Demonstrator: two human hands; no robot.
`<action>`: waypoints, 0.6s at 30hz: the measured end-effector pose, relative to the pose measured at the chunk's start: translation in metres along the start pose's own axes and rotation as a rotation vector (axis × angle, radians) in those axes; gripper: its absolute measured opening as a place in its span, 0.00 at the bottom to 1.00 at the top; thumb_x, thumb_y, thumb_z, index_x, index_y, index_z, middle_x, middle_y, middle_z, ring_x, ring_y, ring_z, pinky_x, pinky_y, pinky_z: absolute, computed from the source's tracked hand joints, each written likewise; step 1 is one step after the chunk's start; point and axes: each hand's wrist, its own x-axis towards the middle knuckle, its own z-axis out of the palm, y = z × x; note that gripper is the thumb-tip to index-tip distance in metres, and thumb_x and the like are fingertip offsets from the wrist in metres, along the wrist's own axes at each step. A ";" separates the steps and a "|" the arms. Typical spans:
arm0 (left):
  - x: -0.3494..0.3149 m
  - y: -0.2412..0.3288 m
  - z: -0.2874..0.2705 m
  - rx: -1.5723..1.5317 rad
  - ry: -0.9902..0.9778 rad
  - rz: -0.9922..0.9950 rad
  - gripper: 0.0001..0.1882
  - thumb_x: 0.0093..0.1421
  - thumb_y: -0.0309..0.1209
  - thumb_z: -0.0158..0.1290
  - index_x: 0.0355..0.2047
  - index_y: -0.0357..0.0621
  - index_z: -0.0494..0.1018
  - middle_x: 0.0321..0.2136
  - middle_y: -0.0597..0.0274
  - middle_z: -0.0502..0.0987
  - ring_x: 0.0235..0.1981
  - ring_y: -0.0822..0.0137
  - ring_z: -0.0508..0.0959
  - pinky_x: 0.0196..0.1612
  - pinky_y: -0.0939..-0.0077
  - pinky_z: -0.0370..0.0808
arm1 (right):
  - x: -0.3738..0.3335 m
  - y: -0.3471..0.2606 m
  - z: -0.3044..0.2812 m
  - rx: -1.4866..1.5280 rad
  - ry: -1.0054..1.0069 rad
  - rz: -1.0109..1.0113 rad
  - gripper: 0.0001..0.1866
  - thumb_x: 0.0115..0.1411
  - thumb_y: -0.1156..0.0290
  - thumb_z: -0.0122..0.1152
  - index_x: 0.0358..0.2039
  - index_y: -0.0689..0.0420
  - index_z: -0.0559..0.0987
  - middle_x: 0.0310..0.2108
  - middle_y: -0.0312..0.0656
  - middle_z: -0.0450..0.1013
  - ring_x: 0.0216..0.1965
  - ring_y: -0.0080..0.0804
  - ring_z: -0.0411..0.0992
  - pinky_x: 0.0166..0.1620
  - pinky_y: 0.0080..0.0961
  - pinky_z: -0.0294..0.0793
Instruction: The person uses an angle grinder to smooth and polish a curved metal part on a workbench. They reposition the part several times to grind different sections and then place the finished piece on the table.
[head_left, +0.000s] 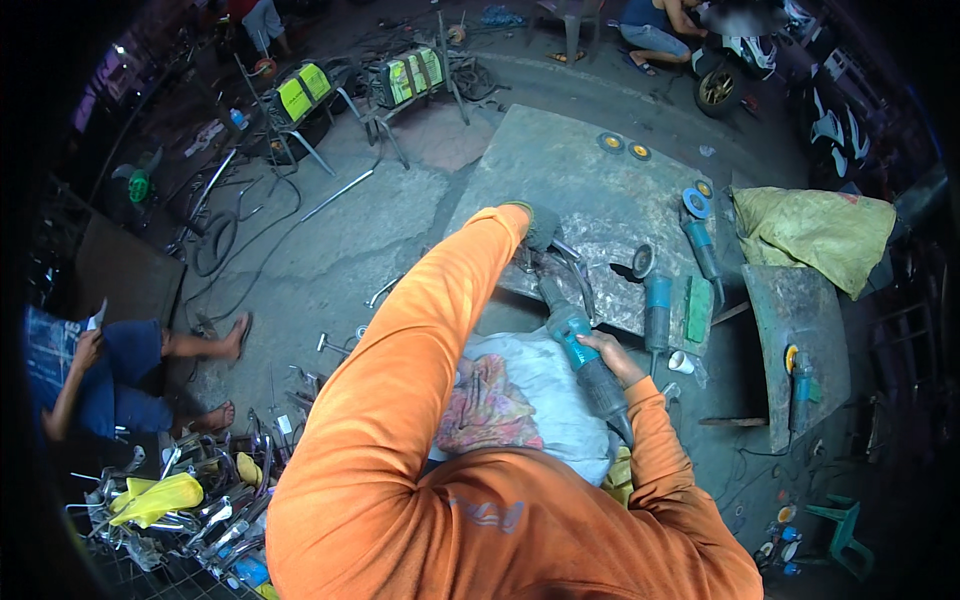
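One grinder [580, 345] in right hand [615, 357]; floor [400, 212] beside table [565, 165] edge.

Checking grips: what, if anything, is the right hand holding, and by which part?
The right hand holds a teal-and-black cylindrical power tool, by its mid-body.

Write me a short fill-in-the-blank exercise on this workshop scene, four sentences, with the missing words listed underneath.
1. Unlike the gloved left grip, the right grip, wrapped around the power tool, is ____.
2. The sleeves of the person using that grip are ____.
3. Along the far edge of the work surface lie ____ small round discs.
4. In the picture, the large yellowish cloth lies to the ____ of the work surface.

Missing words: bare; orange; two; right.
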 end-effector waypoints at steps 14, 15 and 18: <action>0.051 -0.036 0.048 0.104 0.197 -0.182 0.18 0.54 0.35 0.59 0.45 0.46 0.84 0.45 0.49 0.84 0.44 0.50 0.84 0.45 0.54 0.80 | -0.002 -0.013 0.019 0.490 -0.069 0.287 0.29 0.68 0.46 0.51 0.49 0.63 0.74 0.30 0.54 0.79 0.20 0.48 0.78 0.25 0.43 0.82; 0.056 -0.041 0.049 0.095 0.196 -0.167 0.18 0.54 0.35 0.59 0.45 0.45 0.84 0.45 0.49 0.84 0.43 0.50 0.84 0.44 0.54 0.80 | -0.003 -0.011 0.022 0.524 -0.106 0.288 0.29 0.67 0.46 0.53 0.48 0.64 0.74 0.29 0.55 0.78 0.21 0.48 0.78 0.26 0.43 0.82; 0.064 -0.049 0.051 0.004 0.137 -0.159 0.19 0.51 0.33 0.59 0.45 0.48 0.84 0.45 0.49 0.84 0.45 0.48 0.83 0.48 0.55 0.79 | -0.007 -0.003 0.033 0.539 -0.092 0.198 0.30 0.65 0.46 0.56 0.46 0.65 0.74 0.28 0.55 0.77 0.22 0.47 0.77 0.28 0.43 0.82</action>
